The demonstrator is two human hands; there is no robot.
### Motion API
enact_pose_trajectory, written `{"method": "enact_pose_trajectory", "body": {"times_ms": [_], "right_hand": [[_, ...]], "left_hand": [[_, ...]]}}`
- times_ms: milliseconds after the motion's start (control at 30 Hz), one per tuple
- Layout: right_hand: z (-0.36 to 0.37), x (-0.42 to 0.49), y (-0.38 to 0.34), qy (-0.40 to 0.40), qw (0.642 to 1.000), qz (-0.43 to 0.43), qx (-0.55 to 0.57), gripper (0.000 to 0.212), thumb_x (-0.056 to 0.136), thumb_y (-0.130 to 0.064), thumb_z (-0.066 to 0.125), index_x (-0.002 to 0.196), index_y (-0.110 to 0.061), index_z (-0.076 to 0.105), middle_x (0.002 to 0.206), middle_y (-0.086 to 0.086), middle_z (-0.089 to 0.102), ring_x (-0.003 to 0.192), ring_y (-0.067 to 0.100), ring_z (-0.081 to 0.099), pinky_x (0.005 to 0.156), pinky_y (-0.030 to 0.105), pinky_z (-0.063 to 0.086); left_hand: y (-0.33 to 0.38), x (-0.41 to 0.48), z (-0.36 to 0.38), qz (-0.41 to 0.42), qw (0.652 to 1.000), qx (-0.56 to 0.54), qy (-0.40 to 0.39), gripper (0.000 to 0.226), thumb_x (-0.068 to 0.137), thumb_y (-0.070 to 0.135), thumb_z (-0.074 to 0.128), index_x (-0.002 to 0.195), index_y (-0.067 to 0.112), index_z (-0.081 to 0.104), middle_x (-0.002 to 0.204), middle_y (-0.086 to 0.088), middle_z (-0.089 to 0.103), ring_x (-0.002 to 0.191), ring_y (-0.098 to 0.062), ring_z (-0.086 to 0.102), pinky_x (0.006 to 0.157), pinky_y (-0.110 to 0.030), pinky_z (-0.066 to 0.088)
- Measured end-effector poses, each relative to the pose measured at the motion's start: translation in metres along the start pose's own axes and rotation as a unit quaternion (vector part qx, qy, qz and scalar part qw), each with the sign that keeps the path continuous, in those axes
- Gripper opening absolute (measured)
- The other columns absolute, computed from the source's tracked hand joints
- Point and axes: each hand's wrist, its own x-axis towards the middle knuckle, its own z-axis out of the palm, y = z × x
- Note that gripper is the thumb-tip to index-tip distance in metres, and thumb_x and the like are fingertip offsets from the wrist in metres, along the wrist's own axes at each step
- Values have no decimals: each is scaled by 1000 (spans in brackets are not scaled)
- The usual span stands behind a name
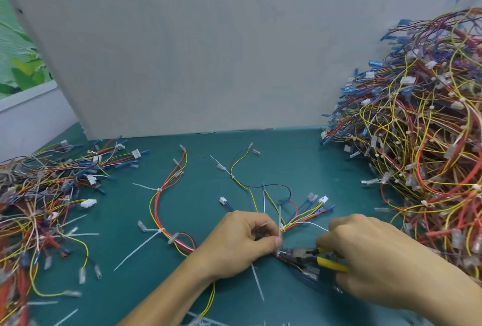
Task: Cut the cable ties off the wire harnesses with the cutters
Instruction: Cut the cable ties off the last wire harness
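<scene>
Left hand (242,242) pinches the harness (300,220), right hand (365,255) with the cutters (302,254) crowding just right of that grip. Further right, a tall wire heap (422,148) blocks. Beyond the grip, green mat (300,158) runs mostly open to the white panel (182,52); well left, a flatter pile (39,208).

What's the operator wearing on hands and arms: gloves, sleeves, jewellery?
No gloves: the left hand and right hand are bare. The forearms are bare too, with no sleeves or watch in view. What looks like a small metallic ring sits on a right-hand finger.
</scene>
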Motion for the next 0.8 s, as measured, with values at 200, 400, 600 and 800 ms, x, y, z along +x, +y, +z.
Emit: {"method": "enact_pose_trajectory", "body": {"times_ms": [200, 400, 600, 800], "right_hand": [[2, 2, -3, 14, 1000, -4, -21, 28, 78, -35, 48, 104, -27, 53, 88, -8, 37, 95, 25, 54, 64, 32, 31], [2, 3, -4, 10, 1000, -9, -29, 22, 81, -29, 47, 103, -28, 51, 86, -7, 30, 98, 26, 55, 64, 33, 29], [3, 6, -4, 3, 999, -20, -50, 7, 83, -27, 45, 89, -29, 42, 77, -5, 24, 89, 28, 52, 56, 35, 24], [7, 7, -2, 15, 997, -25, -66, 11, 81, -25, 46, 93, -26, 47, 86, -6, 33, 93, 29, 55, 62, 34, 27]], "left_hand": [[0, 0, 0, 0, 1000, 4, 4, 6, 81, 27, 66, 76, 24, 67, 58, 13, 52, 52, -7, 34, 53, -19, 29], [0, -1, -1, -6, 1000, 1, 2, 8, 83, 23, 67, 75, 21, 67, 56, 12, 49, 53, -7, 34, 53, -21, 29], [1, 0, -1, -10, 1000, -6, 4, 9, 83, 21, 65, 74, 20, 66, 57, 11, 49, 54, -8, 33, 54, -20, 29], [3, 0, -1, -15, 1000, -5, 11, 13, 85, 15, 65, 73, 20, 66, 54, 11, 46, 52, -7, 31, 52, -20, 27]]}}
